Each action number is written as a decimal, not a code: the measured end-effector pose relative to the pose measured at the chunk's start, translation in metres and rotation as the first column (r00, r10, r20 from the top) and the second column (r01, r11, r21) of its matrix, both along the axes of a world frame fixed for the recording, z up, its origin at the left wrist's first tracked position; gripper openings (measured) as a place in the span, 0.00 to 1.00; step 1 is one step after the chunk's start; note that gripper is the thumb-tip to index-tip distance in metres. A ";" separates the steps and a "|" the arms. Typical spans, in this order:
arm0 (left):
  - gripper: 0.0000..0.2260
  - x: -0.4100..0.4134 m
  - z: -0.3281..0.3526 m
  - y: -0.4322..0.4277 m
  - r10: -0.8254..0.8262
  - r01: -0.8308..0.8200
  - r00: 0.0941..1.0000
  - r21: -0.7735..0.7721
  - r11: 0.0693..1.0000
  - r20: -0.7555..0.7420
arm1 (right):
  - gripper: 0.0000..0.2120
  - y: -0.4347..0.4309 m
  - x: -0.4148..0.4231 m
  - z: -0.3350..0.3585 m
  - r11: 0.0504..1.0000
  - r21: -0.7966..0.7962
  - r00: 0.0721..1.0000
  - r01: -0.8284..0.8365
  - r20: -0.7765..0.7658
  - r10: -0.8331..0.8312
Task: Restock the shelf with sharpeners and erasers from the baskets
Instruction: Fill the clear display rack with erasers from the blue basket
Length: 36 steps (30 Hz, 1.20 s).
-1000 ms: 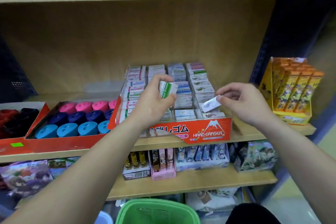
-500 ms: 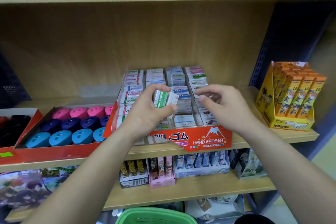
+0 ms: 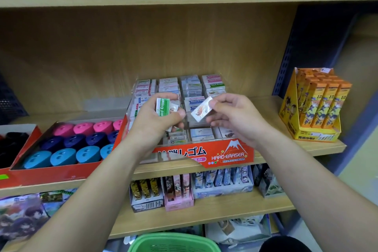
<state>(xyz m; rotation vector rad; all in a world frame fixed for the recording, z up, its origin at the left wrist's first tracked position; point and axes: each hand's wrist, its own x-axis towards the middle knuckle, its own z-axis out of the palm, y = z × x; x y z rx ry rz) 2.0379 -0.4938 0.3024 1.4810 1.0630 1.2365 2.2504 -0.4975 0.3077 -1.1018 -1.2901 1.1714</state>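
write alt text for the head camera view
A person's left hand grips a green-sleeved eraser and the right hand pinches a white eraser above a red Hard Eraser display box on a wooden shelf. Left of it sits a red tray of pink, navy and blue sharpeners; a green basket shows below.

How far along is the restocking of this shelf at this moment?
Done, it seems: the eraser box is mostly filled, and the sharpener tray holds pink, dark blue and light blue rows. In hand: the left hand grips a green eraser and at least one more; the right hand pinches a white eraser above the box. Left: placing these; what the green basket holds is hidden.
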 end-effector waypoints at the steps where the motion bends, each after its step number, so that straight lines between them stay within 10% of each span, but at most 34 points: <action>1: 0.17 0.000 0.000 0.000 0.003 -0.003 1.000 0.000 1.000 -0.021 | 0.08 -0.001 0.002 0.000 1.000 -0.001 1.000 0.008 -0.016 -0.008; 9: 0.15 0.000 -0.006 0.003 0.046 -0.045 0.994 0.016 0.999 -0.102 | 0.09 -0.005 0.022 0.012 0.982 0.124 0.984 0.143 0.087 -0.154; 16: 0.14 0.004 -0.004 0.001 0.054 -0.044 0.977 0.050 0.998 -0.209 | 0.05 -0.009 0.060 0.011 0.942 0.268 0.766 0.202 0.556 -0.322; 36: 0.17 0.005 -0.011 0.005 0.100 -0.070 0.934 0.098 0.993 -0.344 | 0.05 0.009 0.048 -0.010 0.891 0.431 0.460 0.141 0.768 -0.445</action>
